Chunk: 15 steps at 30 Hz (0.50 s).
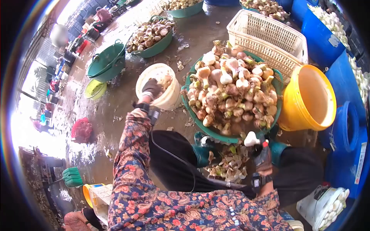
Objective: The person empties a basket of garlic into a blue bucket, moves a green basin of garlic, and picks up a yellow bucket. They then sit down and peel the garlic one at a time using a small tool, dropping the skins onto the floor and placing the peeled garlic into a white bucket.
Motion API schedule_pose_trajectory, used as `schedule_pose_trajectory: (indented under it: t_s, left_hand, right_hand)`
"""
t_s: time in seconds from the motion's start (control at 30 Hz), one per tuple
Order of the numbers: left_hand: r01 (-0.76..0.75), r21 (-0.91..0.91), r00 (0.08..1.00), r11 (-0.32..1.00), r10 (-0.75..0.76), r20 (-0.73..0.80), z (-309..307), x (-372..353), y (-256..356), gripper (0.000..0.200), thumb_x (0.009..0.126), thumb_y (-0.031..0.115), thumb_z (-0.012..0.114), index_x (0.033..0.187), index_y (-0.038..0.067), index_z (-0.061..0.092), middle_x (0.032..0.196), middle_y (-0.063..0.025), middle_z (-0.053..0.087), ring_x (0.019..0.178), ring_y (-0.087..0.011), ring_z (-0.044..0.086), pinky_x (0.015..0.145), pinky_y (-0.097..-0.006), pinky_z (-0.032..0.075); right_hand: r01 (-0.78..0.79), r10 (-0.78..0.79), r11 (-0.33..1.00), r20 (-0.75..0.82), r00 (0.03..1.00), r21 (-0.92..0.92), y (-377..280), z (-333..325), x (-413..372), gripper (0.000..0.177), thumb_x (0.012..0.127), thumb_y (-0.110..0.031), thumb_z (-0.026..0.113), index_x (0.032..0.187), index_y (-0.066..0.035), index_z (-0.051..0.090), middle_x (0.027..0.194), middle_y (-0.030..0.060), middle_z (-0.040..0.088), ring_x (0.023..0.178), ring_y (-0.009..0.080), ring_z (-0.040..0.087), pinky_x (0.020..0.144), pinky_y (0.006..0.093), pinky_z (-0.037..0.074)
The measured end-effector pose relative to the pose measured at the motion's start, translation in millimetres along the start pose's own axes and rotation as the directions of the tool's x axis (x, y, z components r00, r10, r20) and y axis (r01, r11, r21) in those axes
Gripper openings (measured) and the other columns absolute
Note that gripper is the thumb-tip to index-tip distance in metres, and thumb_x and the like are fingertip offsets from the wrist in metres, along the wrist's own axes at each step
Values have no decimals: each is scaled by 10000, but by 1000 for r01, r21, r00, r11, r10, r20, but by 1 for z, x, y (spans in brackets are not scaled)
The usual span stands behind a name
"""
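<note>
My left hand point(152, 89), in a dark glove, reaches into the white bucket point(172, 98), over pale pieces lying inside; its fingertips are hidden there. My right hand point(263, 158), also gloved, is closed near the front rim of the green tub point(200, 129). A peeled white garlic bulb point(251, 139) shows at its fingers, beside a small red tip. Garlic bulbs with roots and stems point(231, 90) are heaped in the tub. Loose peelings and trimmed stems point(231, 163) lie between my knees.
A yellow bucket point(287, 111) and a cream crate point(266, 42) stand right of and behind the tub. Blue barrels point(322, 30) line the right side. Further off are green tubs point(106, 63), a red net bag point(81, 131) and a green shovel point(72, 177). Another person sits at lower left.
</note>
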State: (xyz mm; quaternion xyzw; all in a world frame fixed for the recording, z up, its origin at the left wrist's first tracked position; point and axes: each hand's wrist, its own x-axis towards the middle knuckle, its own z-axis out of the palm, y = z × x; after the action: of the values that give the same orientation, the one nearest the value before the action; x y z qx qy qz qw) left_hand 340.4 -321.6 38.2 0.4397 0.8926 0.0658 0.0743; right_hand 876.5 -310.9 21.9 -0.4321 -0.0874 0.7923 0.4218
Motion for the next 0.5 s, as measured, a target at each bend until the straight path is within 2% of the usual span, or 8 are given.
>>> schedule_pose_trajectory:
  t_s: [0.03,0.07,0.13,0.17,0.2,0.3,0.4,0.5]
  left_hand:
    - [48,12,998,999,-48,-30,-9,4,-13,475,761,358,559,1094,21,590,1079,-217,593,1038,-362,549,892,-384,433]
    - [182,62,983,981,-183,16,-9,15,-30,461,763,318,555,1120,27,579,1140,-217,562,1093,-346,519,929,-376,412]
    - [241,131,966,962,-250,60,15,44,-71,451,767,275,557,1158,51,559,1205,-194,530,1141,-331,485,966,-376,386]
    - [224,144,972,964,-232,43,25,51,-81,443,772,225,558,1196,100,536,1217,-186,522,1151,-324,476,966,-378,386]
    - [227,188,967,956,-244,71,30,57,-82,447,772,201,559,1211,127,525,1218,-182,519,1155,-321,471,964,-379,387]
    - [190,295,968,936,-229,103,64,87,-107,503,757,128,576,1249,204,501,1146,-163,570,1082,-307,535,912,-375,429]
    - [180,416,930,891,-293,223,71,114,-116,604,717,147,648,1283,275,478,1121,-108,601,1019,-277,583,869,-362,462]
    - [90,500,913,861,-271,303,69,119,-115,444,710,206,641,1152,219,600,1118,-100,601,1027,-274,578,873,-358,457]
  right_hand:
    - [18,-19,998,-22,1000,-53,9,-23,17,160,844,-253,630,875,-98,608,770,-4,617,731,97,575,615,245,442]
    - [37,-43,991,-45,998,-132,9,-12,13,154,841,-254,632,849,-103,603,760,-12,602,708,94,559,604,250,426]
    - [38,-59,967,-79,995,-250,12,-7,17,159,833,-261,639,816,-109,596,744,-25,577,671,85,526,581,254,398]
    - [18,-47,958,-92,995,-287,18,-21,26,167,828,-268,644,808,-110,594,738,-30,567,657,81,509,571,253,385]
    - [7,-20,973,-54,998,-229,21,-25,32,160,848,-246,615,838,-86,618,797,8,623,712,132,576,600,265,435]
    - [-70,-17,951,-279,960,-300,21,-9,32,130,841,-252,626,824,-128,591,758,-28,592,701,93,555,546,249,404]
    - [-152,54,949,-333,942,-277,16,-2,32,158,824,-248,649,898,-118,596,798,-22,580,728,98,538,610,247,415]
    - [-161,48,943,-360,932,-291,21,-15,35,140,826,-221,643,927,-134,600,808,-15,585,778,113,555,640,277,439]
